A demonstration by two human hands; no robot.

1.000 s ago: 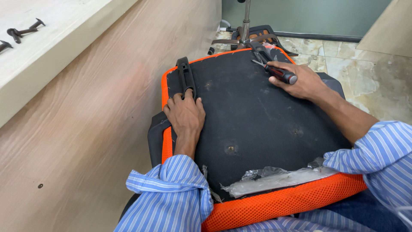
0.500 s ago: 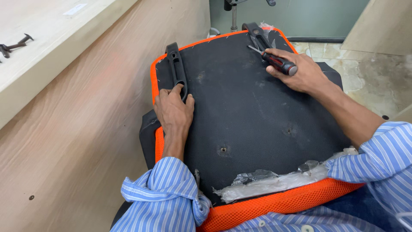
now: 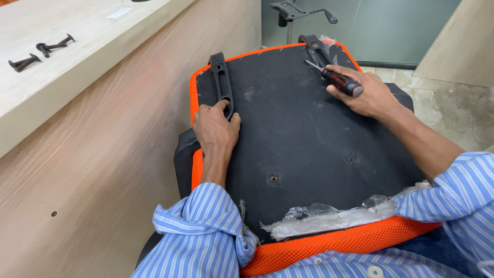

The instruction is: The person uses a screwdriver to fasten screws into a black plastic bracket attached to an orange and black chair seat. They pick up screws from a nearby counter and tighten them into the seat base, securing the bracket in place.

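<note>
An upturned chair seat lies across my lap, black felt underside up, with an orange mesh edge. My left hand rests flat on its left side, fingers touching the lower end of a black plastic bracket. My right hand grips a screwdriver with a red and black handle. Its metal tip points up-left at a second black bracket near the seat's far right corner.
Torn clear plastic wrap clings to the seat's near edge. A light wooden counter runs along the left, with dark screws on top. A chair base mechanism stands beyond the seat on a tiled floor.
The view has shifted so the seat sits lower and more central. My left hand stays by the left bracket, and my right hand stays with the screwdriver at the right bracket.
</note>
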